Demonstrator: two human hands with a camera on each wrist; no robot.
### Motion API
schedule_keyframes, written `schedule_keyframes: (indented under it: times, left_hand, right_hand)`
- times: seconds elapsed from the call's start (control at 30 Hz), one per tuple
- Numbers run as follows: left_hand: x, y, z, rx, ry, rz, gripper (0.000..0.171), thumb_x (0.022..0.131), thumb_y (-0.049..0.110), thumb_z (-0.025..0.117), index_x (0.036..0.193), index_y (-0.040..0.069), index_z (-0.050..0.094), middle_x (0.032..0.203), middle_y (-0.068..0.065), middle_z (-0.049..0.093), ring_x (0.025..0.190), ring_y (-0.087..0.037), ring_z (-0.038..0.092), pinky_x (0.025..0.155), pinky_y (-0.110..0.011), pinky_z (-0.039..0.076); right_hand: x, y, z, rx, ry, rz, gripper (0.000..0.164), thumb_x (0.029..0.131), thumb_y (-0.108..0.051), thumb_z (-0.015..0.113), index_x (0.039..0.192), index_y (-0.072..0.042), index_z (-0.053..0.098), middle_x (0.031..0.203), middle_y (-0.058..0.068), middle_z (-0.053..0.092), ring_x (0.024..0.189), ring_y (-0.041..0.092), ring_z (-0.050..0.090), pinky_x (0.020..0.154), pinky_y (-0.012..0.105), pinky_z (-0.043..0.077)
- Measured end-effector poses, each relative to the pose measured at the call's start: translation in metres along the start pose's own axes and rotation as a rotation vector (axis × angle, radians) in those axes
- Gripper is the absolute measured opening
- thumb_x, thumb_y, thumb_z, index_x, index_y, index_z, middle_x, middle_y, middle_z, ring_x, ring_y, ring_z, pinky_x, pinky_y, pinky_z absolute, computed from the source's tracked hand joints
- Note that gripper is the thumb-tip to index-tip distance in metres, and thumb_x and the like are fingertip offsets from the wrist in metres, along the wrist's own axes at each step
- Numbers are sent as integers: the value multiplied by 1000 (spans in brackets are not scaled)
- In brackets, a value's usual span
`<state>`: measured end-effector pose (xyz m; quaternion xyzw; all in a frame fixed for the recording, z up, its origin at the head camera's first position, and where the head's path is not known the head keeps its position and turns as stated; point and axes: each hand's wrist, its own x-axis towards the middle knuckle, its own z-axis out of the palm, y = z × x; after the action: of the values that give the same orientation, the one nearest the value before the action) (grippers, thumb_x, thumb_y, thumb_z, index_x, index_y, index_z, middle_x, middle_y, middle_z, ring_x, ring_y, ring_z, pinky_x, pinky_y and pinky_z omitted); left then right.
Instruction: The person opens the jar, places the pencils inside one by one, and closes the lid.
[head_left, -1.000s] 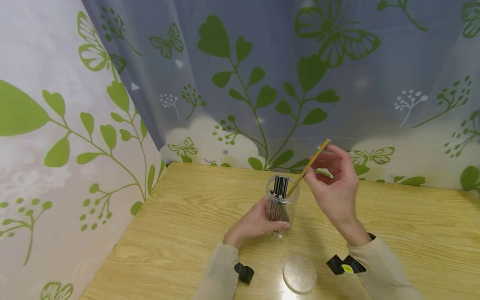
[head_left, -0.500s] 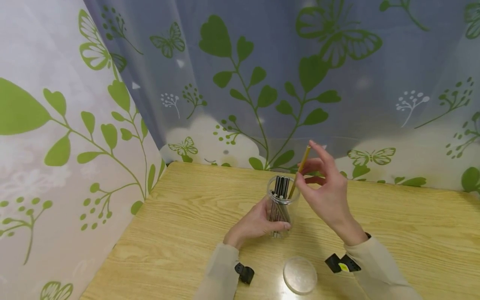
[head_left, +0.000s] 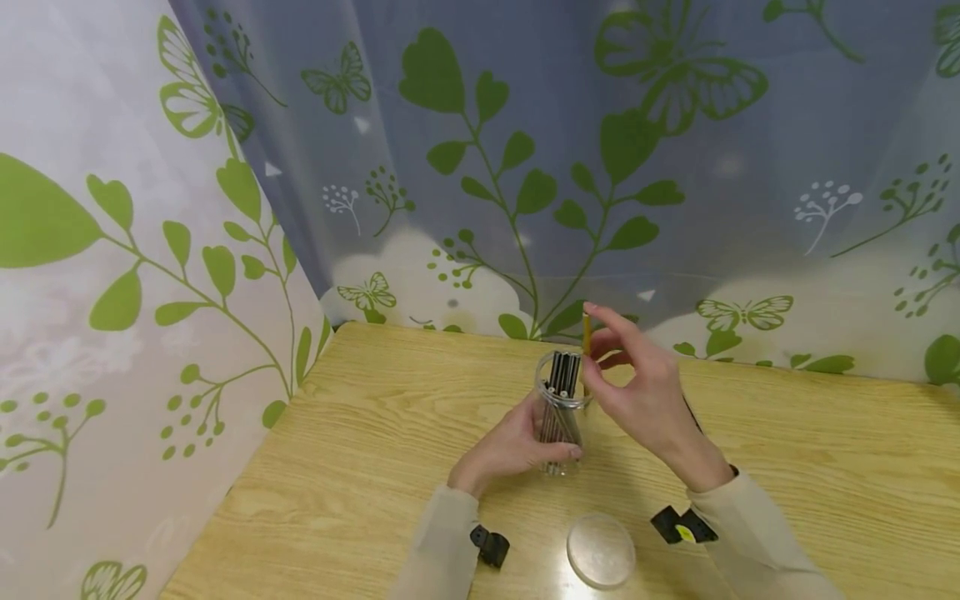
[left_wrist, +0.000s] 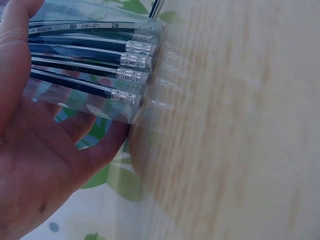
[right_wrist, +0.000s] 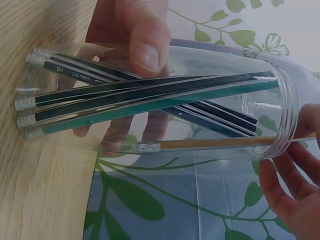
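A clear jar stands upright on the table, with my left hand gripping its side. Several dark pencils with metal ferrules and white erasers lean inside it, eraser ends down. Between thumb and fingers, my right hand pinches a yellow pencil at the jar's mouth. The right wrist view shows the yellow pencil's lower part inside the jar, its ferrule well down toward the base. Pencil shafts and erasers also show through the wall of the jar in the left wrist view.
A round clear lid lies on the wooden table in front of the jar. Behind the table hangs a blue-grey curtain with green leaves, and a patterned white wall or cloth stands at the left.
My right hand has moved left and slightly down, and the yellow pencil has gone deeper into the jar and turned from slanted to nearly upright. My left hand and the jar stay put.
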<state>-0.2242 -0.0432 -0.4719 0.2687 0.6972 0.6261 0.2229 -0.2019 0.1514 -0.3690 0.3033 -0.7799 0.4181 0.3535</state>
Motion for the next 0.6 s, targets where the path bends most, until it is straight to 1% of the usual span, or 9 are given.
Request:
schedule_keyframes:
  times: [0.1,0.23,0.27,0.37,0.47,0.5,0.6]
  left_hand:
    - [0,0,0,3,-1,-1,86,91,13,77,159,33,28,118,-20,73,94,-12,71,100,-34,51]
    - [0,1,1,21,-8,12,88,91,14,77,159,36,25,122,-21,71,102,-10,69,114,-36,41]
    - [0,1,1,22,-11,17,88,91,14,77,159,37,26,121,-20,72,101,-10,69,114,-36,40]
    - [1,0,0,13,-23,36,88,92,11,76,159,37,26,115,-16,74,97,-11,70,108,-35,45]
    - [1,-2,0,1,-27,46,87,92,9,75,158,37,27,106,-9,76,88,-13,72,96,-32,52]
    - [1,-2,-1,-4,-29,50,87,92,8,75,158,37,27,104,-8,76,87,-13,71,93,-32,53]
    - [2,-2,-1,-9,-31,50,86,92,8,75,158,37,27,104,-8,76,87,-13,71,92,-30,53]
  right_hand:
    - [-1,1,1,-23,-27,-25,66,79,14,72,140,-7,59,89,5,73,78,16,69,70,21,57]
    - [-2,2,3,-36,-61,-56,60,79,13,73,135,-7,63,90,4,73,78,13,68,72,19,55]
    - [-2,3,3,-34,-69,-62,59,79,13,73,134,-7,63,90,3,73,78,13,68,72,19,55]
    - [-1,3,3,-16,-92,-75,55,80,13,72,130,-8,66,90,3,74,78,12,68,73,18,55]
    - [0,4,4,-6,-111,-79,53,80,12,72,129,-9,67,89,2,75,78,12,68,73,18,54]
    - [0,4,4,-5,-116,-80,53,80,12,72,128,-9,67,89,2,75,78,12,68,73,17,54]
    - [0,4,4,-2,-125,-79,53,79,12,73,127,-9,68,89,1,74,78,11,68,73,18,54]
